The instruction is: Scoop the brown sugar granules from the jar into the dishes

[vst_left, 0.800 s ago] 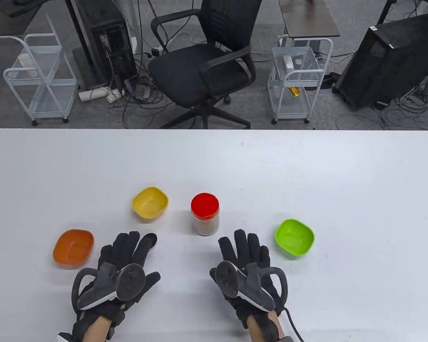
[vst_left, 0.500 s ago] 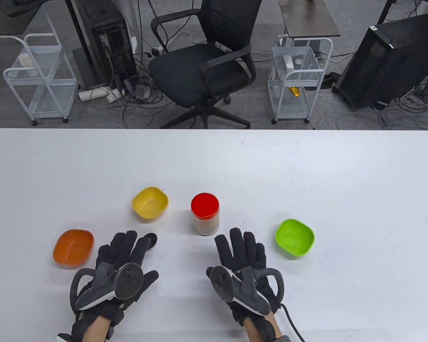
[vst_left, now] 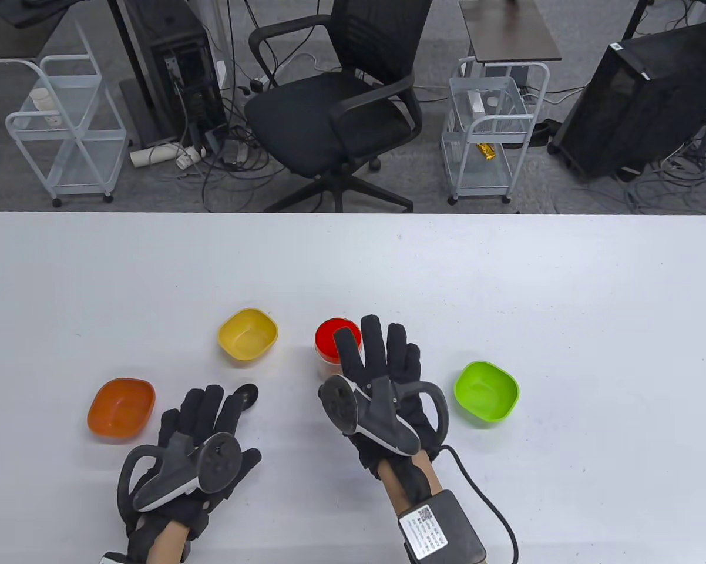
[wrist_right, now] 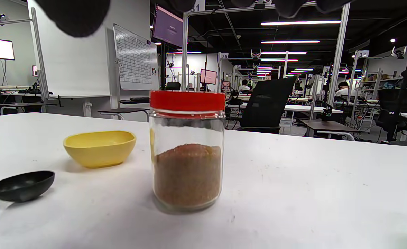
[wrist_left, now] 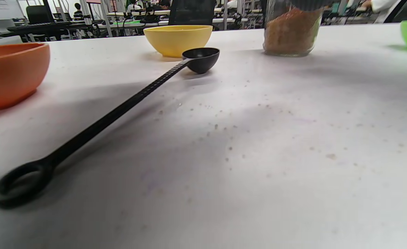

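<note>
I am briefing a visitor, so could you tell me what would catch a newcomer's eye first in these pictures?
The jar with its red lid stands mid-table, part filled with brown sugar, and the right hand reaches over it. Around it sit three bright dishes: yellow, orange and green. A black scoop lies under the left hand.

- We see the table (vst_left: 506, 282) evenly and brightly lit — no glare, only faint, soft shadows beside the dishes.
- In the right wrist view, ceiling strip lights (wrist_right: 300, 22) glow white in a dim hall; the jar (wrist_right: 187, 152) is sharp.
- In the left wrist view, broad grey shadows cross the tabletop — the near scoop (wrist_left: 120, 114) ring blurs, and edges bow slightly.
</note>
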The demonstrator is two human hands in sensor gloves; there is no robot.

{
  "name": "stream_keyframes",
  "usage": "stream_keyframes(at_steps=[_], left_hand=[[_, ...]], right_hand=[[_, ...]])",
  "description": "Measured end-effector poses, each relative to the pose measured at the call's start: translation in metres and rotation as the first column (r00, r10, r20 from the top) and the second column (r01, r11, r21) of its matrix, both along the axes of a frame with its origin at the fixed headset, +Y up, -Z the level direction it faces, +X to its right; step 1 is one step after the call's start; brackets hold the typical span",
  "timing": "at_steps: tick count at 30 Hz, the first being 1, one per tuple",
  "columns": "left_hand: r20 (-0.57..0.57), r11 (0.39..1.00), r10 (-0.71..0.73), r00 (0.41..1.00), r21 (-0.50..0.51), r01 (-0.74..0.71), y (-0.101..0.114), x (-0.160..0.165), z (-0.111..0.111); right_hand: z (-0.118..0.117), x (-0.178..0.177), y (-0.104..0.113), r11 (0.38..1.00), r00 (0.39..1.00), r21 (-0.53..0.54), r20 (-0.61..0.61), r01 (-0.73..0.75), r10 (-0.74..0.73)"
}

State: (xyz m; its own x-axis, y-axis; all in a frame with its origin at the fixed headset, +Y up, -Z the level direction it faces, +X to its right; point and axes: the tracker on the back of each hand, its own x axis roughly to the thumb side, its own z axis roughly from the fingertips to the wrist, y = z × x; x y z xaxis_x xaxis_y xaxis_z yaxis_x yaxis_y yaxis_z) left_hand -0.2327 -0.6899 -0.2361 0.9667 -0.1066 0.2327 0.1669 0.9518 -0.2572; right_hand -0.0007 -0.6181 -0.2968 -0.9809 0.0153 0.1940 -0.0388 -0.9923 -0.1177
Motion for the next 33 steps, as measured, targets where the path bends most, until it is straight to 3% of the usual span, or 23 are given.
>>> stream_keyframes(at_steps=[6,13,21,23,33], left_hand=[[0.001,0.998,-0.054,0.999,-0.011,0.054,-0.003,0.007,0.000],[-0.018,0.999,-0.033,0.999,-0.014,0.033,-0.005,0.000,0.002],[-0.031,0.999,-0.024,0.999,-0.025,0.023,-0.006,-0.003,0.002],[-0.026,1.000,-0.022,0.999,-0.020,0.021,-0.006,-0.003,0.003],[-0.027,0.998,-0.048,0.998,-0.034,0.047,-0.008,-0.001,0.002]], right_hand=[[-0.033,-0.012,0.002,1.000,1.000,-0.025,-0.004,-0.017,0.017],[-0.068,-0.029,-0.016,0.992,1.000,-0.122,-0.017,-0.022,0.020],[-0.089,-0.039,-0.048,0.967,0.993,-0.229,0.009,-0.110,0.115],[-0.089,-0.038,-0.050,0.990,0.997,-0.117,0.009,-0.081,0.083],[-0.087,-0.035,-0.054,0.997,0.999,-0.070,0.011,-0.031,0.032]])
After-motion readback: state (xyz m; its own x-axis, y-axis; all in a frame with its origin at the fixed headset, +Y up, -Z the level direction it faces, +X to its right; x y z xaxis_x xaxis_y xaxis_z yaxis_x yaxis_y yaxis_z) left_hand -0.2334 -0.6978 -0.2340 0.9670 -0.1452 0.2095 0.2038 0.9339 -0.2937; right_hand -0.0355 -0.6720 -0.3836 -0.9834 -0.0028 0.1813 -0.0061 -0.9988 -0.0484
